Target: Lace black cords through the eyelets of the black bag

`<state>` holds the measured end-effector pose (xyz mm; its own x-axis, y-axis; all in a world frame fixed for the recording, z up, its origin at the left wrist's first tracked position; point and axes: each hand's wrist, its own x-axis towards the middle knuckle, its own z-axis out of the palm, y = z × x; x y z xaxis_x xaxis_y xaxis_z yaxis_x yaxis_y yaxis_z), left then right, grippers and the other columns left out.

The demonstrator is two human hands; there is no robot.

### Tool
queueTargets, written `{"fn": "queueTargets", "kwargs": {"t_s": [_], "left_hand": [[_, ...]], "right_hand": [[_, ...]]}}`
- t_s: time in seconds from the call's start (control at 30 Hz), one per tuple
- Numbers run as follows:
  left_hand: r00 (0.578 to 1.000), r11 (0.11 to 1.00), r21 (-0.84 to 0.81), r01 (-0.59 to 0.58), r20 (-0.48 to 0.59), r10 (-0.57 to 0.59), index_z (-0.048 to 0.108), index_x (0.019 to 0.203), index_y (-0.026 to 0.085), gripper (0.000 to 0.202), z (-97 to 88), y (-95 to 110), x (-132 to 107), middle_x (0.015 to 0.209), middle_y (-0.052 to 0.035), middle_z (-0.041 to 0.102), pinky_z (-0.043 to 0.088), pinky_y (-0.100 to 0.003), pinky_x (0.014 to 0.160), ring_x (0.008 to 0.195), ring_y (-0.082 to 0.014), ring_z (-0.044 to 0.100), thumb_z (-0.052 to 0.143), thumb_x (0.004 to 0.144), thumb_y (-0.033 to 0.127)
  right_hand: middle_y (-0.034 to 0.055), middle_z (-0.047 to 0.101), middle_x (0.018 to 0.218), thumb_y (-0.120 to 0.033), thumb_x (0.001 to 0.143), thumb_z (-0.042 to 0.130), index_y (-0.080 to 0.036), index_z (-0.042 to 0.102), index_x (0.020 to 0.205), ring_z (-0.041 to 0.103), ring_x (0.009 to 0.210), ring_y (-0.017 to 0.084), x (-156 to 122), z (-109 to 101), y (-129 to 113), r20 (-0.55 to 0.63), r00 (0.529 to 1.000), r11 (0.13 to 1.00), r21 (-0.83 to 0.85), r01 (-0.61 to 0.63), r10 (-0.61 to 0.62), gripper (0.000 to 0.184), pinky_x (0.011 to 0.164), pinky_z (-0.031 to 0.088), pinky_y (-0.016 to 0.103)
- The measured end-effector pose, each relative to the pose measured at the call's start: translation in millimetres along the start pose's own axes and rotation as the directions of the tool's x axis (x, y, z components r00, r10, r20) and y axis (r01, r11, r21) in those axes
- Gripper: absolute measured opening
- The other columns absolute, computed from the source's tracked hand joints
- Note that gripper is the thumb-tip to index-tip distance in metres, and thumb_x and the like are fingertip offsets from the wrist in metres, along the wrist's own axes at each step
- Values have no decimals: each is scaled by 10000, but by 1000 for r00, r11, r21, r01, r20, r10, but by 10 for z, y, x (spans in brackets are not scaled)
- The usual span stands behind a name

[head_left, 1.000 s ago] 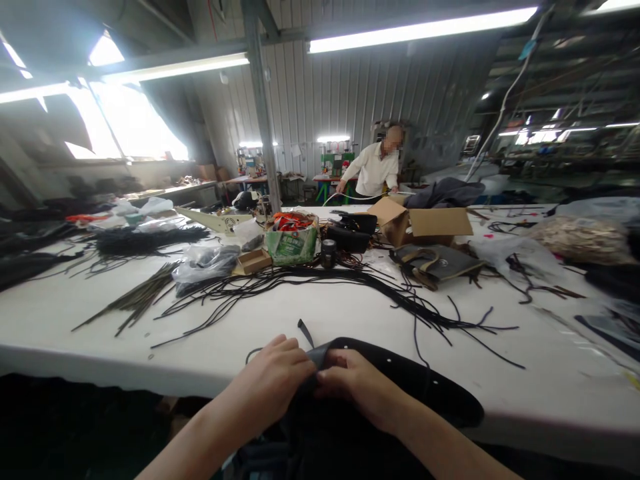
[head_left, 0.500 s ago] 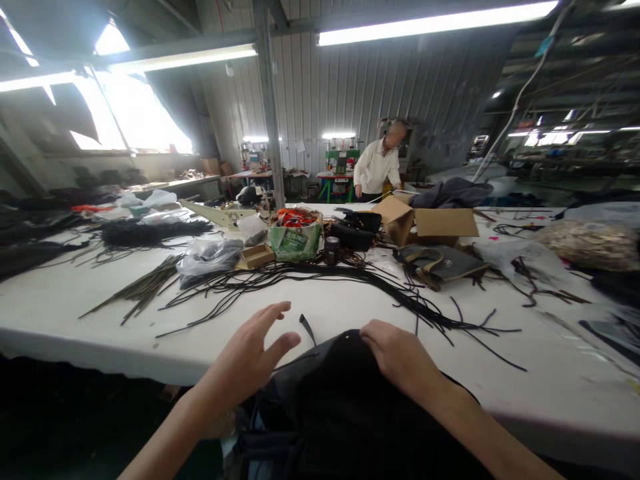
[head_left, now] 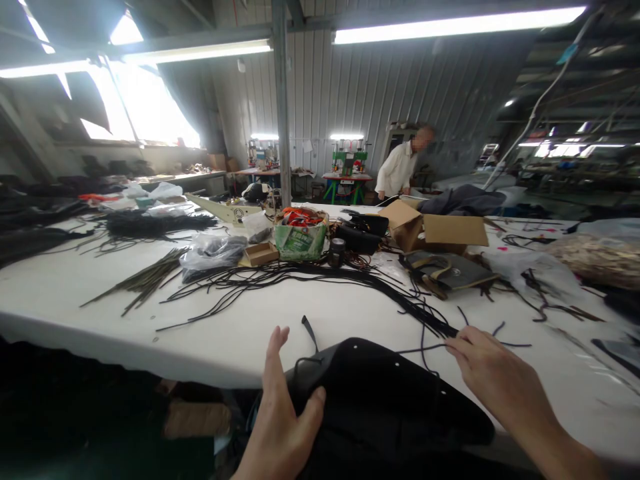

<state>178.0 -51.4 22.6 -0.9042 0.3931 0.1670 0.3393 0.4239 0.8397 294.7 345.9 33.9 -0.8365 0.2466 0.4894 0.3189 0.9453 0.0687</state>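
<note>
At the near edge of the white table lies a black hole-punched panel, probably light and pliable, best held by its rim, my left hand spread wide, my right hand pinching a dark cord.

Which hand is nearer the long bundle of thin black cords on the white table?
Right. The right hand is at the right end of the black cord bundle; the left hand is farther off, on its near side, by the curved black sheet with small white dots.
</note>
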Motion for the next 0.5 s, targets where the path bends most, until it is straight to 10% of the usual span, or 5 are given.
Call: {"fn": "queueTargets", "kwargs": {"t_s": [0.27,0.5], "left_hand": [[981,987,1,-164,105,163,632,1552,272,513,29,-136,130,1692,-104,548,422,-587,1331,1596,-330,488,498,1058,241],[913,896,252,-366,282,294,701,1516,265,499,38,-375,412,1603,-114,637,573,-518,1218,1466,-367,632,539,1049,330]], "right_hand": [[64,757,1001,-262,1040,432,-264,816,1139,735,690,238,-150,52,371,-34,996,985,-145,-91,87,397,532,463,388],[94,743,1136,-283,1072,456,-242,793,1026,756,875,231,-199,-155,175,-92,992,996,1,-86,86,343,646,550,337]]}}
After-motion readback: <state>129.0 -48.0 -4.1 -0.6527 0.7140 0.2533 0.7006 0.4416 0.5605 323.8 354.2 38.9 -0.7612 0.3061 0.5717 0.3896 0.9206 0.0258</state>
